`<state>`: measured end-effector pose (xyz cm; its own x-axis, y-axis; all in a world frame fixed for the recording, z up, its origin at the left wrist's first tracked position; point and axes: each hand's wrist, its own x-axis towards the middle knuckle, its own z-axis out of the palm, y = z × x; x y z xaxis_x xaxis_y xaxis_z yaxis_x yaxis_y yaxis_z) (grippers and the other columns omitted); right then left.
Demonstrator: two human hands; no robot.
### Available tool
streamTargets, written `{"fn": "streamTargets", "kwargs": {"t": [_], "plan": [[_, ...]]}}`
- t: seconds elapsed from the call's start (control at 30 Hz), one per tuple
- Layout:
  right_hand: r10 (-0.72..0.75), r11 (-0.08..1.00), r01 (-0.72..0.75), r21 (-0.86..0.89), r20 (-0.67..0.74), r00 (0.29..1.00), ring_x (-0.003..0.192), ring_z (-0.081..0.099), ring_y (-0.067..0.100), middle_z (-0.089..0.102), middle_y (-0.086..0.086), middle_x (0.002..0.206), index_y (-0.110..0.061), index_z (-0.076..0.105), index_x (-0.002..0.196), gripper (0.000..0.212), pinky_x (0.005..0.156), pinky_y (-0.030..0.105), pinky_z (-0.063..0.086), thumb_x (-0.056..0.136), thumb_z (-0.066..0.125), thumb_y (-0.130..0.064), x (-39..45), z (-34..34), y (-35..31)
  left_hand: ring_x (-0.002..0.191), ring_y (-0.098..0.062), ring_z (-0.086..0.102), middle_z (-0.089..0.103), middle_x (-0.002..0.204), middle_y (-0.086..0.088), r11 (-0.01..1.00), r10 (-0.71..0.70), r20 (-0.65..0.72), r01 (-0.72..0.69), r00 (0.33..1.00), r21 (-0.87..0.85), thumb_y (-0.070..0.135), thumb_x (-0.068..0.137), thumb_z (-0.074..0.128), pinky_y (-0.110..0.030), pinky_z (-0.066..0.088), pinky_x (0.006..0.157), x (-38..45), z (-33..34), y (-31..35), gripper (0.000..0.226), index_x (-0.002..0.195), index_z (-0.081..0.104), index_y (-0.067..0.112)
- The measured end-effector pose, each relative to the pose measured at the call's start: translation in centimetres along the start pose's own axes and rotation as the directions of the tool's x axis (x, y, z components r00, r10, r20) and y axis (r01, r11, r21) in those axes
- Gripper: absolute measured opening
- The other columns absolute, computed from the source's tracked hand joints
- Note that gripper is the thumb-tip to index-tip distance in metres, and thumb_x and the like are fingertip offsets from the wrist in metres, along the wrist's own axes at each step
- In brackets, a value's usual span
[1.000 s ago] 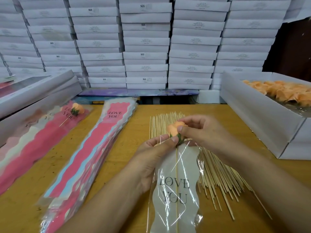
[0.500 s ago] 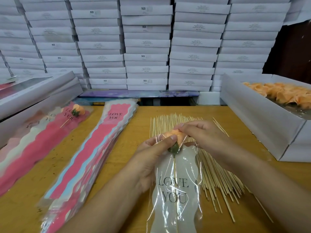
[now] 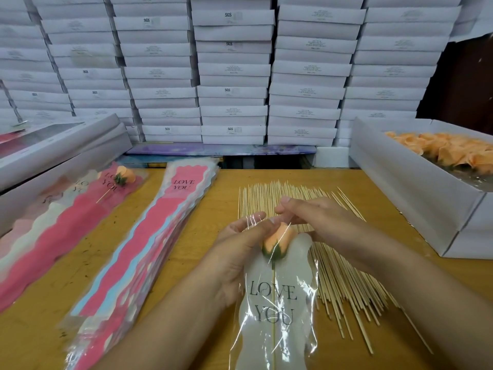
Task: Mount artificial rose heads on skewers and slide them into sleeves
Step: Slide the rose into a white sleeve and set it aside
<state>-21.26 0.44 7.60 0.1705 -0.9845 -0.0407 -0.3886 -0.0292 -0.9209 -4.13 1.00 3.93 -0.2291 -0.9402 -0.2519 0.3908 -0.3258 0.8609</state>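
- Far left, a finished orange rose (image 3: 124, 174) on a stick lies on a pile of pink and white sleeves (image 3: 53, 225). You can read "LOVE YOU" on them.
- Next to it is a stack of pink sleeves (image 3: 149, 244). The top one says "LOVE YOU" too.
- At the back, white boxes (image 3: 232, 76) are stacked high. Some say "SGS". The other words are too small to read.
- The left hand (image 3: 240, 249) curls round the top of a clear sleeve (image 3: 276, 311) and holds it. It says "LOVE YOU".
- An orange rose head (image 3: 277, 240) on a skewer (image 3: 273, 327) sits inside this sleeve, near the top.
- The right hand (image 3: 317, 218) pinches the sleeve's top edge just above the rose.
- Loose skewers (image 3: 344, 279) lie on the wooden table (image 3: 213, 198) under the hands.
- Far right, a white box (image 3: 410, 188) holds more orange rose heads (image 3: 453, 150).
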Motion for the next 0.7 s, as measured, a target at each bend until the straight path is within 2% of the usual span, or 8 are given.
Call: {"fn": "streamTargets", "kwargs": {"t": [0.2,0.37,0.47,0.6,0.7], "plan": [[-0.045,0.999,0.047,0.024,-0.075,0.996,0.104,0.065,0.006,0.073,-0.014,0.106,-0.03,0.079,0.078,0.043,0.101,0.046,0.05,0.095,0.05,-0.056,0.11,-0.37,-0.01,0.078,-0.028,0.075,0.076,0.101,-0.018,1.0,0.012,-0.007,-0.012,1.0,-0.005,0.017,0.065,0.085,-0.039,0.062,0.065,0.07,0.07,0.13,0.069,0.128,0.059,0.011],[-0.028,1.0,0.028,-0.009,-0.035,0.999,0.104,0.065,0.003,0.073,-0.017,0.105,-0.032,0.079,0.075,0.046,0.107,0.048,0.044,0.095,0.048,-0.059,-0.02,-0.3,0.02,0.08,-0.028,0.075,0.076,0.102,-0.018,1.0,0.014,0.0,-0.014,1.0,-0.018,0.016,0.064,0.086,-0.037,0.061,0.063,0.04,0.13,0.05,0.071,0.128,0.058,0.01],[-0.019,0.999,0.019,-0.035,0.005,1.0,0.113,0.059,0.001,0.069,-0.021,0.115,-0.031,0.078,0.07,0.05,0.111,0.049,0.039,0.095,0.046,-0.061,-0.18,-0.19,-0.12,0.084,-0.027,0.076,0.077,0.102,-0.016,1.0,0.011,0.012,-0.01,1.0,-0.013,0.016,0.063,0.086,-0.037,0.061,0.066,0.0,0.06,0.0,0.071,0.128,0.058,0.012],[0.004,0.997,0.002,-0.08,0.08,0.997,0.111,0.055,-0.004,0.064,-0.028,0.117,-0.026,0.079,0.07,0.058,0.106,0.041,0.038,0.095,0.041,-0.062,-0.42,-0.15,-0.31,0.082,-0.026,0.076,0.076,0.102,-0.018,1.0,0.0,0.017,0.0,1.0,-0.013,0.01,0.061,0.086,-0.035,0.061,0.064,-0.11,-0.04,-0.04,0.071,0.127,0.059,0.013],[-0.003,0.997,0.009,-0.077,0.078,0.997,0.109,0.06,0.001,0.069,-0.018,0.116,-0.025,0.079,0.071,0.055,0.098,0.035,0.042,0.094,0.045,-0.06,-0.4,-0.26,-0.32,0.079,-0.026,0.075,0.076,0.101,-0.02,1.0,0.009,0.009,-0.009,1.0,-0.018,0.008,0.062,0.085,-0.035,0.061,0.065,-0.04,0.01,0.01,0.07,0.127,0.06,0.013]]}}
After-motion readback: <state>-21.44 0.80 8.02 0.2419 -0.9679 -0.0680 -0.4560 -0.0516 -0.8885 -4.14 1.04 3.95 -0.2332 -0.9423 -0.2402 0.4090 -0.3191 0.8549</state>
